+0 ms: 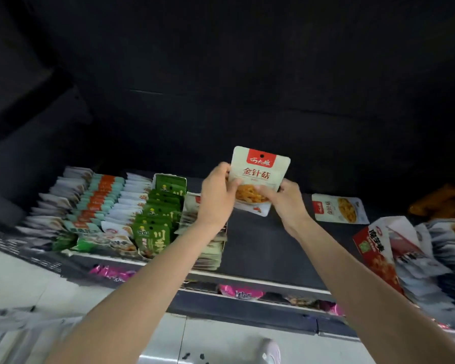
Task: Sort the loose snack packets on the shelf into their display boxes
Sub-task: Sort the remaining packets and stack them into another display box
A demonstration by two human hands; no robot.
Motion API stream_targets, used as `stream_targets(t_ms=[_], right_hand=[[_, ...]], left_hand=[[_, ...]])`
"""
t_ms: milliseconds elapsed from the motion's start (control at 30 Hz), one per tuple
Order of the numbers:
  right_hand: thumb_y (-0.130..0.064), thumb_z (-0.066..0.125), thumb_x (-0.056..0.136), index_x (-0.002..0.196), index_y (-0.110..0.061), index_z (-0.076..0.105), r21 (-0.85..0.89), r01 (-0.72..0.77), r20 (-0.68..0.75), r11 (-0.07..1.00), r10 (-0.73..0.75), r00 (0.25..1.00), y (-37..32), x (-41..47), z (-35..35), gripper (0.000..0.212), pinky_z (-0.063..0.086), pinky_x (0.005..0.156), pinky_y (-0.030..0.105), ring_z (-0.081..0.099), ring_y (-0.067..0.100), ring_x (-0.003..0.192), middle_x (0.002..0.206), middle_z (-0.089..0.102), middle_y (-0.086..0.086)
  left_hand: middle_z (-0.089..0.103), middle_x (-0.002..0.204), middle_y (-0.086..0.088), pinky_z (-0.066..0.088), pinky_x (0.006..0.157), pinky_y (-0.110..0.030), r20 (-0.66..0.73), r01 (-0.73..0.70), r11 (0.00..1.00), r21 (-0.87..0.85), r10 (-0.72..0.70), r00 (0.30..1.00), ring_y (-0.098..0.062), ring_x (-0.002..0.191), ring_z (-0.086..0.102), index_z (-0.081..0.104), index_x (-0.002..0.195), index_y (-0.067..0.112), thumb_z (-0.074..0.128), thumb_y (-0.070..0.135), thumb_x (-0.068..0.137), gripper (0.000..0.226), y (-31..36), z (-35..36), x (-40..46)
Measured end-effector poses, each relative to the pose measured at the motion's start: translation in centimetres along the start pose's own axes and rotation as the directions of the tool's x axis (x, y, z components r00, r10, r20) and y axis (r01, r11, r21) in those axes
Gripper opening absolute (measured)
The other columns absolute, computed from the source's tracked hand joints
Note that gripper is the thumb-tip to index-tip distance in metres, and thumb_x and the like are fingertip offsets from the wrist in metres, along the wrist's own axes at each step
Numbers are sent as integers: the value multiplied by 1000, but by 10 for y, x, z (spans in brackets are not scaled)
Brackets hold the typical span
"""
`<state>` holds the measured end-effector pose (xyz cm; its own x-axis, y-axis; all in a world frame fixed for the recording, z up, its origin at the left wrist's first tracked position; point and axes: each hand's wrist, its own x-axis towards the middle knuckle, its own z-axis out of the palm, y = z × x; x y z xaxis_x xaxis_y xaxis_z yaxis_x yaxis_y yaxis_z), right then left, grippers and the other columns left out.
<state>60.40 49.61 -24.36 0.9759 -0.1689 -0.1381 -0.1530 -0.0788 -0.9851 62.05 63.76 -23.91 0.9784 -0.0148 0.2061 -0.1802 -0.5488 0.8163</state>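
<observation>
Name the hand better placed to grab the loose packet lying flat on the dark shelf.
Right. The right hand is nearer the flat white snack packet; the left hand is farther, though both hold the upright white packet.

Back wall: I see a dark panel [221, 74] behind the shelving
Floor: pale glossy tiles [24, 279] below me
Shelf edge: I make out a grey rail [247, 311]
Light: dim above, brighter low

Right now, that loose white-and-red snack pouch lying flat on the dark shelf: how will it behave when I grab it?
The loose white-and-red pouch looks thin and flat, so probably light and floppy. Its glossy film may slide on the dark shelf rather than lift. The matching pouch pinched by the left hand and right hand stays fairly flat, suggesting some stiffness.
</observation>
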Motion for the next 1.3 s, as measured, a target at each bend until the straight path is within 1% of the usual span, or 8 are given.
stream_targets(t_ms=[200, 300, 467, 600, 800, 933, 1100, 1300], right_hand=[[-8, 68, 83, 103, -7, 70, -107, 94, 89, 990, -85, 992, -18, -2, 68, 21, 56, 82, 31, 68, 13, 90, 103, 71, 6], [-15, 69, 83, 95, -11, 72, -346, 87, 136, 934, -42, 990, -10, -2, 84, 13, 55, 82, 38, 69, 19, 90, 95, 73, 6], [-7, 65, 83, 95, -18, 71, -420, 232, 126, 877, -197, 972, -2, -9, 85, 17, 49, 76, 10, 64, 1, 84, 89, 70, -7], [-5, 60, 86, 90, -15, 73, -549, 275, 167, 789, -218, 962, 5, -10, 79, 17, 48, 74, 12, 63, 5, 81, 88, 71, -5], [-11, 58, 89, 99, -19, 69, -454, 168, -4, 875, -190, 982, 15, -6, 43, 17, 49, 75, 12, 63, 3, 84, 89, 69, -7], [-1, 54, 87, 109, -12, 64, -498, -39, -131, 866, -31, 991, 49, 1, -13, 26, 47, 78, 19, 64, 15, 94, 102, 69, 6], [-20, 60, 89, 135, -11, 42, -659, -288, -208, 695, 200, 957, 107, 22, -81, 50, 41, 97, 36, 48, 30, 121, 133, 48, 16], [-42, 55, 90, 150, -10, 1, -811, -367, -236, 456, 319, 918, 155, 72, -137, 87, 15, 119, 42, 5, 29, 146, 157, 3, 14]], left_hand=[[65, 94, 2, 47, 64, -9, -52, -39, 998, 43, 42, 998, -7, 81, 60, 56, 90, 10, 60, 17, 89, 9, -34, -77, 1], [67, 99, -1, 47, 67, -16, 58, 76, 985, 156, -86, 995, -10, 83, 61, 61, 101, 9, 61, 19, 89, 15, -61, -86, -1], [66, 102, 5, 47, 86, -19, 57, -31, 991, 130, 24, 998, -5, 95, 60, 59, 110, 15, 65, 15, 85, 26, -70, -88, -13], [70, 101, 2, 54, 84, -33, 331, -74, 948, 311, -35, 943, -11, 92, 66, 65, 105, 18, 62, 21, 88, 18, -66, -76, -13], [63, 103, -1, 49, 84, -37, 228, -276, 896, 347, 205, 952, -19, 97, 59, 62, 107, 16, 58, 24, 88, 20, -30, -39, -15], [57, 112, -2, 50, 82, -36, 345, -325, 921, 216, 239, 907, -20, 102, 57, 58, 113, 14, 51, 18, 92, 22, -1, 21, -19], [40, 137, -12, 40, 101, -39, 531, -127, 928, 350, -86, 843, -29, 127, 41, 36, 136, 7, 53, 23, 92, 49, -12, 113, -15], [-13, 157, -7, 6, 118, -42, 559, 32, 819, 573, -420, 715, -30, 145, -12, -5, 149, 14, 69, 41, 78, 106, -79, 170, -1]])
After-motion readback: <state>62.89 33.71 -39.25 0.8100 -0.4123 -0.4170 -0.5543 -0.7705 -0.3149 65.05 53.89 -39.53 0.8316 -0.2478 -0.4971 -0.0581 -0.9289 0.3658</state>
